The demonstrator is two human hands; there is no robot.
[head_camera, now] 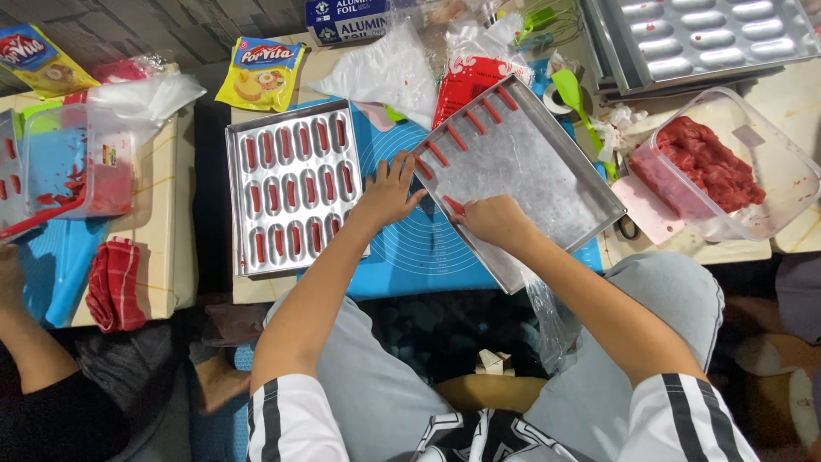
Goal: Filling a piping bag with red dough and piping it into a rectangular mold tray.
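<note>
Right hand (492, 220) pinches a soft red dough stick (454, 204) down onto the flat metal tray (547, 184), left hand (389, 190) spread open just beside it steadying the tray edge (7 sticks lined beyond the fingertips), and it looks light, squashy, best lifted by its middle.
</note>
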